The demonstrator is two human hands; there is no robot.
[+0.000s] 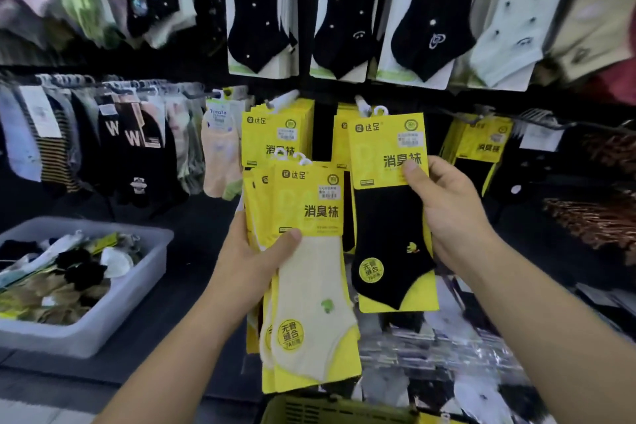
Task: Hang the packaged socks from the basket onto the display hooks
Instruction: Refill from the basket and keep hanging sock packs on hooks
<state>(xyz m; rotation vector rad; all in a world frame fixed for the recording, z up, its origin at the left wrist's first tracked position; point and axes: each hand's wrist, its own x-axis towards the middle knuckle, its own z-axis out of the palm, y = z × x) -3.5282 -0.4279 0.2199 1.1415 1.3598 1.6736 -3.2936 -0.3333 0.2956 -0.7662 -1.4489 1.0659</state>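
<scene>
A single wide-angle camera on the person's head faces forward and slightly down, close to a dark display wall (199, 227) of hanging socks. Forearms enter from 5 and 7 o'clock. At centre, the left hand (254, 262) grips a stack of yellow-carded cream sock packs (309, 286) and the right hand (447, 210) pinches a yellow-carded black sock pack (389, 234). A translucent grey plastic bin (130, 289) lies at 8 o'clock, and a yellow slatted plastic basket (330, 411) at 6 o'clock.
</scene>
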